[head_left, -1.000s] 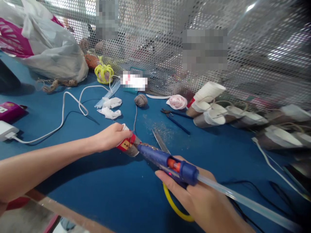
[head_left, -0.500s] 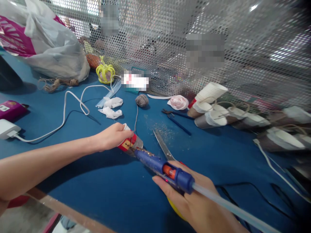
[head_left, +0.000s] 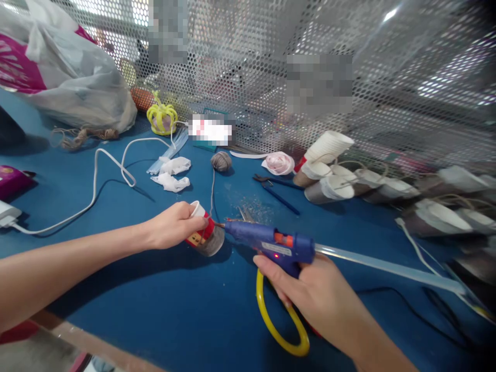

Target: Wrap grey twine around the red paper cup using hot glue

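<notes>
My left hand [head_left: 176,226] is closed around a tilted paper cup [head_left: 199,236], red with a white rim, its lower end wrapped in grey yarn. From the cup a strand runs back to a ball of grey yarn [head_left: 221,161]. My right hand [head_left: 310,289] grips a blue hot glue gun [head_left: 267,243] with its red light on and a long clear glue stick out the back. The gun's nozzle points left at the cup's side, touching or very near it. Scissors with a yellow handle [head_left: 284,338] lie under the gun and my right hand, partly hidden.
Pliers [head_left: 277,194] and a pink fabric rose [head_left: 278,163] lie beyond the gun. Several wrapped cups [head_left: 329,188] with twine handles line the right. White gloves [head_left: 172,181], a white cable [head_left: 96,175] and a plastic bag [head_left: 85,88] are at left. A perforated metal panel [head_left: 248,103] stands behind.
The glue gun has swung round to a more sideways angle, its rear end further right, and the scissors' yellow handle shows more. My left hand still holds the cup, whose wrapped end shows more.
</notes>
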`<state>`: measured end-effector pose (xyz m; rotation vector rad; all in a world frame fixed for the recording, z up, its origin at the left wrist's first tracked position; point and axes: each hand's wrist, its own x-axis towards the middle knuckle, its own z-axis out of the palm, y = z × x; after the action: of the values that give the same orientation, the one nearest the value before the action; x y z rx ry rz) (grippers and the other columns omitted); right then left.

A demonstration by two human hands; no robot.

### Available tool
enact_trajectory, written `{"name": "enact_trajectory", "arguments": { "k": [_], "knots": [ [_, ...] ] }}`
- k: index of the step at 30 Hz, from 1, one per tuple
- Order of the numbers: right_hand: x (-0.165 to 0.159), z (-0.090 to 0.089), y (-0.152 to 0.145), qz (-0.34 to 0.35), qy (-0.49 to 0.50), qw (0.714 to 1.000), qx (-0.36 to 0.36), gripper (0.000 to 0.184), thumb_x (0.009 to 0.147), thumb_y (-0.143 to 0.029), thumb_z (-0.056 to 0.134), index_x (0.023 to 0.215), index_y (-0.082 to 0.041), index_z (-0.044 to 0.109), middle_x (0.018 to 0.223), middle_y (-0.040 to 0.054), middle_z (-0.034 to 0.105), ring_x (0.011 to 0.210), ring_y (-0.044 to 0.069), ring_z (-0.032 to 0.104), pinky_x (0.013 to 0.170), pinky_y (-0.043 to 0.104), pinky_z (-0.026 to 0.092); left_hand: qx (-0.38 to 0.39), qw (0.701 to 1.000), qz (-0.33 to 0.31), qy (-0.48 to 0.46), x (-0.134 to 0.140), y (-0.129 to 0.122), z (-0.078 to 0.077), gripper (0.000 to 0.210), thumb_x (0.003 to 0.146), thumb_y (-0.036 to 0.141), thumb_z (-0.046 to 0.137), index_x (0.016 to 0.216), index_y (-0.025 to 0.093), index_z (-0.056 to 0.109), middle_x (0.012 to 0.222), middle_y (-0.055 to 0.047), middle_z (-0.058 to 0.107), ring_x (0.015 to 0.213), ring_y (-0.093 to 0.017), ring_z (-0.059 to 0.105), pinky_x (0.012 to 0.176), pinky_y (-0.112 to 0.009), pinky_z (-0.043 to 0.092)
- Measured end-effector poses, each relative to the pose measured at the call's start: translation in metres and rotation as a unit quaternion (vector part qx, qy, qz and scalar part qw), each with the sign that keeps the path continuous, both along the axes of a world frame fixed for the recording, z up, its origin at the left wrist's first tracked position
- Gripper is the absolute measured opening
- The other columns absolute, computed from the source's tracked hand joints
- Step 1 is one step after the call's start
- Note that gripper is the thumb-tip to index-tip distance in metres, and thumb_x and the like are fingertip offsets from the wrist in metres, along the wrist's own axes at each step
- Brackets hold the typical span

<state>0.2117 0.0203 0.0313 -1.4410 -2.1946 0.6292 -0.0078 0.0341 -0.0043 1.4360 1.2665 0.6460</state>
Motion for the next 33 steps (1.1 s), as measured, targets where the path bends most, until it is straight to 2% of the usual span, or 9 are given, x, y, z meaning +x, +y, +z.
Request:
{"name": "enact_trajectory", "arguments": {
  "k": [2,4,8,13,18,23,25,30,33],
  "knots": [
    [-0.001,0.001,-0.001,0.005,-0.003,0.998,-0.065,0.025,0.072,-0.045,0.049,0.064,-0.023,0.057,0.029,-0.0068,0.043,0.029,0.012,0.046,0.034,0.022,0.041,0.004,1.000,-0.005,-0.005,0.000,0.000,0.000,0.023,0.072,0.028,0.040,0.066,0.011,0.054,0.058,0.001,0.051,0.051,-0.009,0.042,0.050,-0.021,0.035],
    [-0.002,0.003,-0.002,0.003,-0.006,0.994,-0.106,0.031,0.074,-0.045,0.047,0.052,-0.023,0.050,0.030,-0.0059,0.043,0.029,0.011,0.045,0.034,0.021,0.041,0.004,1.000,-0.007,-0.004,0.000,0.000,0.001,0.023,0.072,0.028,0.040,0.067,0.011,0.055,0.058,0.000,0.052,0.051,-0.010,0.043,0.050,-0.020,0.035],
    [-0.004,0.009,-0.003,0.005,-0.028,0.993,-0.116,0.043,0.073,-0.042,0.048,0.036,-0.023,0.034,0.030,-0.0044,0.043,0.031,0.010,0.044,0.040,0.020,0.043,0.003,1.000,-0.007,0.000,0.000,-0.001,0.002,0.024,0.071,0.028,0.040,0.070,0.011,0.057,0.061,-0.001,0.055,0.053,-0.011,0.046,0.050,-0.021,0.035],
    [-0.003,0.007,0.000,0.006,0.004,0.993,-0.119,0.039,0.073,-0.043,0.048,0.041,-0.022,0.040,0.031,-0.0050,0.044,0.031,0.010,0.046,0.036,0.020,0.042,0.003,1.000,-0.018,0.003,-0.001,-0.001,0.001,0.025,0.072,0.027,0.039,0.069,0.011,0.057,0.061,-0.001,0.054,0.054,-0.011,0.046,0.051,-0.021,0.035],
    [0.001,0.001,-0.001,0.029,0.010,0.997,-0.066,0.023,0.074,-0.042,0.049,0.062,-0.023,0.057,0.030,-0.0070,0.044,0.029,0.012,0.046,0.032,0.022,0.041,-0.004,1.000,-0.011,-0.012,0.000,0.000,0.002,0.024,0.071,0.027,0.039,0.071,0.011,0.058,0.059,0.000,0.053,0.052,-0.010,0.044,0.050,-0.021,0.034],
    [0.004,-0.002,-0.003,0.059,-0.040,0.994,0.079,0.028,0.073,-0.043,0.049,0.053,-0.026,0.058,0.034,-0.0031,0.049,0.039,0.016,0.054,0.035,0.026,0.041,-0.021,0.999,0.006,-0.031,0.001,0.000,0.003,0.024,0.070,0.028,0.041,0.071,0.010,0.058,0.057,0.000,0.053,0.050,-0.010,0.043,0.048,-0.021,0.033],
    [0.004,-0.003,-0.005,0.064,-0.063,0.989,0.113,0.028,0.073,-0.043,0.049,0.054,-0.026,0.059,0.037,-0.0018,0.051,0.044,0.018,0.056,0.038,0.026,0.043,-0.025,0.999,0.018,-0.034,0.002,0.000,0.003,0.025,0.069,0.029,0.042,0.072,0.010,0.058,0.057,-0.001,0.054,0.050,-0.010,0.045,0.047,-0.021,0.034],
    [-0.001,-0.001,-0.013,0.066,-0.078,0.983,0.150,0.027,0.077,-0.042,0.044,0.064,-0.025,0.061,0.050,0.0026,0.059,0.054,0.019,0.060,0.046,0.028,0.046,-0.028,0.998,0.044,-0.021,0.003,0.002,0.004,0.027,0.067,0.032,0.045,0.068,0.010,0.059,0.056,-0.002,0.057,0.050,-0.012,0.048,0.045,-0.021,0.034],
    [-0.004,0.001,-0.016,0.073,-0.090,0.981,0.159,0.026,0.079,-0.040,0.041,0.067,-0.024,0.058,0.053,0.0031,0.060,0.047,0.017,0.057,0.041,0.025,0.043,-0.023,0.998,0.055,-0.014,0.003,0.002,0.004,0.028,0.066,0.034,0.045,0.068,0.010,0.059,0.056,-0.002,0.057,0.049,-0.012,0.048,0.044,-0.021,0.033]
  ]
}}
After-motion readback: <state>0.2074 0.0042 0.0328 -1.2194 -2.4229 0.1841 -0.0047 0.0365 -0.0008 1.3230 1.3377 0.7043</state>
